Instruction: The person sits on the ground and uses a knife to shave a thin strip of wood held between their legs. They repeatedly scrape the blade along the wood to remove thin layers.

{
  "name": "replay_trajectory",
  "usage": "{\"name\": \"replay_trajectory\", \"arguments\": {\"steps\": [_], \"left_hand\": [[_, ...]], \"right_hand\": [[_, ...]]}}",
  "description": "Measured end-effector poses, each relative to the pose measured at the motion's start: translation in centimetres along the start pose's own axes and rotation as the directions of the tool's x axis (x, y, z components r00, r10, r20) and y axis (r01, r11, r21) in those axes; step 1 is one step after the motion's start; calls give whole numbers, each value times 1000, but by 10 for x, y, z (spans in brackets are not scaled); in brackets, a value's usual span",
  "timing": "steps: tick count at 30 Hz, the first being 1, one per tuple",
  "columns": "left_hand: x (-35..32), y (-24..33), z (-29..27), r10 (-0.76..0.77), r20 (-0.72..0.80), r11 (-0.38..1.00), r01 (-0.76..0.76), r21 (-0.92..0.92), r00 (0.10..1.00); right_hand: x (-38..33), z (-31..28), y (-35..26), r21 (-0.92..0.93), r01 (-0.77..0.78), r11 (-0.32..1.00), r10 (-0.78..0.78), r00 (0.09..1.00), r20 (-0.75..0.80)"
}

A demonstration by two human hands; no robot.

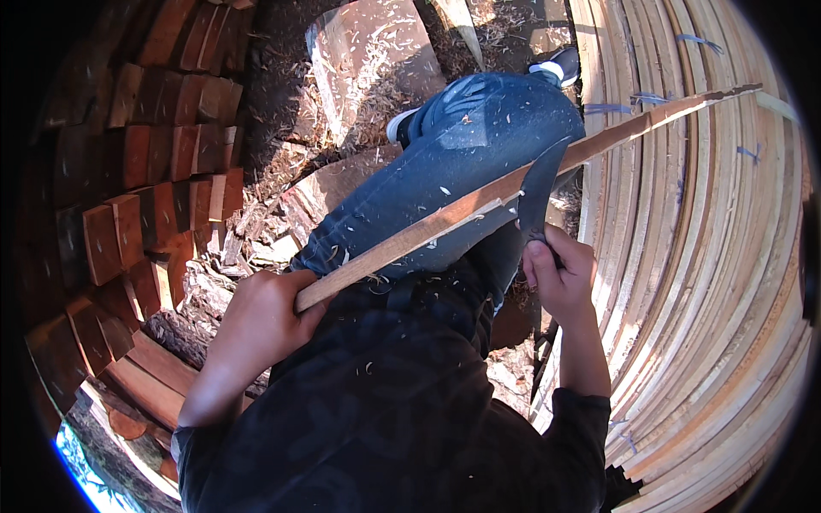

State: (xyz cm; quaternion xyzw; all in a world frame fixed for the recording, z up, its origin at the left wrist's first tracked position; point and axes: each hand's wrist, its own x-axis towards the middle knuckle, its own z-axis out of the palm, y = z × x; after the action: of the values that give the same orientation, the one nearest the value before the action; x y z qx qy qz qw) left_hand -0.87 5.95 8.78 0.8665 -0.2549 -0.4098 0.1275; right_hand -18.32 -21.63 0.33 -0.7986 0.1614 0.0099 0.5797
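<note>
Head view. Left hand (267,306) closed round near end of long strip (479,205), full fist, end butted toward lap. Strip running up and right across thigh in jeans (445,162), far tip out over stacked laths (701,282) at right. Right hand (560,269) closed on handle of dark knife (539,192), blade up, flat against strip near mid-length, edge touching wood. Pale curl lifting off strip just left of blade. Chips and shavings speckling jeans, dark shirt and ground (368,103).

Surroundings: reddish wood blocks (162,171) piled in rows at left, well apart from hands; thin pale laths stacked edge-on at right, some bound with blue ties; shoe (560,61) visible past knee; flat slab on ground beyond leg.

Step in hand, by judgement: shaving strip down along one edge, blade mid-stroke at centre of strip, section toward far tip looking rougher and darker along its edge. Direction of stroke not determinable from single frame.

Next move, by judgement: calls for firm left grip so strip does not twist on thigh, shallow blade angle to keep cut thin, and blade path kept clear of leg beneath. Risk: blade digging in at grain change and splitting thin strip, or slipping toward thigh.
</note>
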Motion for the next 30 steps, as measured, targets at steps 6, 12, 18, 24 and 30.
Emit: {"name": "replay_trajectory", "arguments": {"steps": [6,12,18,24,30], "left_hand": [[-3,0,2,20,-35,998,-18,67,999],[-5,-3,7,27,-55,994,-21,106,998],[1,-3,-1,11,43,1000,-10,-13,999],[11,-2,-15,-4,284,963,80,-259,959],[12,3,-20,-77,357,966,158,-204,931]], "right_hand": [[8,-2,-2,167,-6,986,17,998,-61],[16,-3,-18,350,-24,936,121,958,-259],[6,6,-14,152,39,988,-12,984,-175],[4,6,-5,43,-56,997,62,986,-155],[8,14,-7,164,-72,984,97,985,-144]]}}
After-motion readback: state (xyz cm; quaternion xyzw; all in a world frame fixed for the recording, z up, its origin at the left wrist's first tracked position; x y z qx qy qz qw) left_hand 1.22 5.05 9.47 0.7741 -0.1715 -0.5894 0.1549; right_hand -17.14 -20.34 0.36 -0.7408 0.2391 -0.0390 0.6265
